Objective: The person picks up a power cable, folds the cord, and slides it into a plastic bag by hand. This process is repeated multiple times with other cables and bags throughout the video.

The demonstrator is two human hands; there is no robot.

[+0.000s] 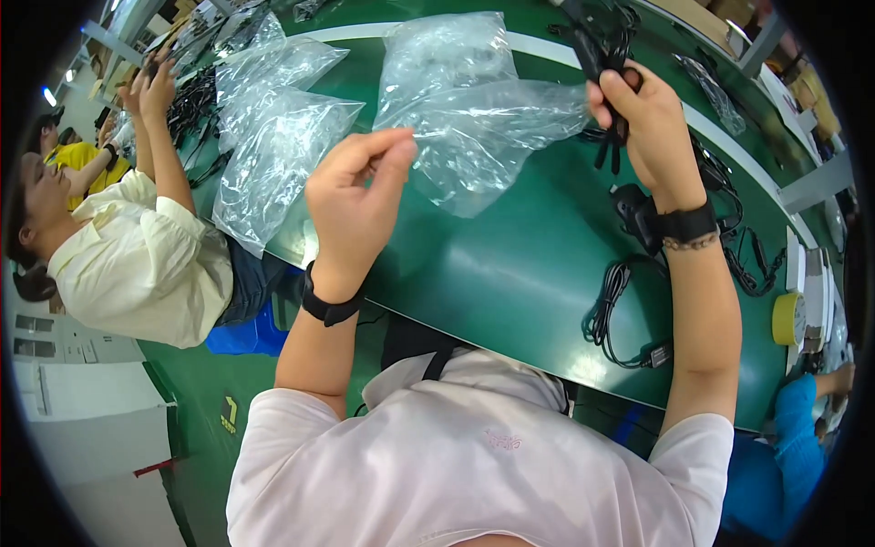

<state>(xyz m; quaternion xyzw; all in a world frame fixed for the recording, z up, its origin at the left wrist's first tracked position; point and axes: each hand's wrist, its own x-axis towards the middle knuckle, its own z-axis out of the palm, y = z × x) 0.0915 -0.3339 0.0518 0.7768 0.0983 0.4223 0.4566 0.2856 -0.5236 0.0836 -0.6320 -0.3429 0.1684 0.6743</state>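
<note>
My left hand [357, 205] is closed in a pinch, thumb and forefinger on the edge of a clear plastic bag [483, 137]. That bag lies crumpled over the green tabletop, its far corner reaching toward my other hand. In my right hand [652, 128], raised at the upper right, is a folded bundle of black cable [606, 55], its loose ends hanging below my fingers. Below my right wrist, a black power adapter [633, 214] rests on the table. Closer to me lies a coiled black cable [609, 305] with a plug at its end.
More clear bags [283, 150] lie at the left of the green table [465, 283]. Beside them, a co-worker in a pale yellow shirt [146, 255] has both hands raised near a heap of black cables [191, 105]. At right are a yellow tape roll [788, 319] and a blue-sleeved person [793, 438].
</note>
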